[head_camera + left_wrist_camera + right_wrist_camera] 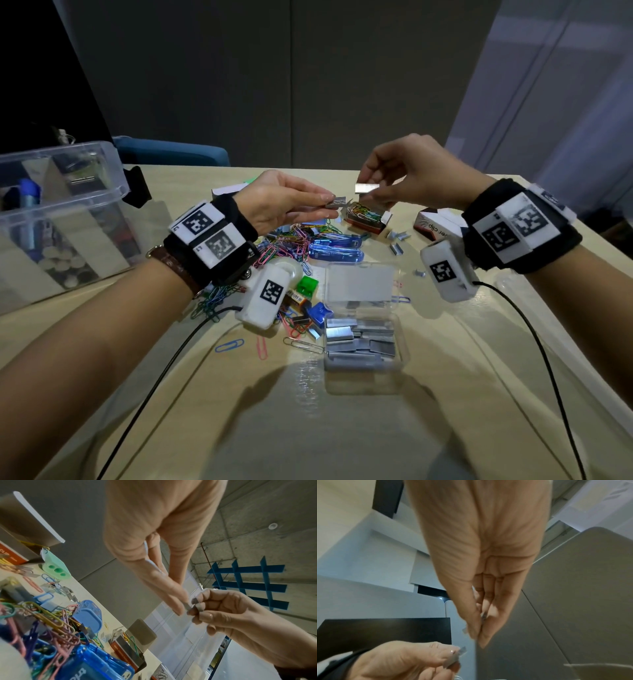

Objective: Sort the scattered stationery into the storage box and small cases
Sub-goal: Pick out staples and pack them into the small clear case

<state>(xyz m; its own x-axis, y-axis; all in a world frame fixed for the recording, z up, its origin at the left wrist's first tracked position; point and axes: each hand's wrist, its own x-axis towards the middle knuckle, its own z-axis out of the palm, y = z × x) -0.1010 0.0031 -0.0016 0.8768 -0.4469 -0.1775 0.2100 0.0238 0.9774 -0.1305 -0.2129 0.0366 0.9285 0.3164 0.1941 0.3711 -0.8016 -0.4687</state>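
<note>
1. Storage box of clear plastic (102, 192) with dividers sits well to the left of the left hand (284, 202).
2. Left hand's thumb and fingers pinch a short grey strip of staples (337, 204), held above the heap of coloured paper clips (291, 240).
3. Right hand (411, 181), just beside it, pinches a longer silver staple strip (367, 187).
4. Below both hands lies an open clear small case (363, 329) holding staple strips.
</note>
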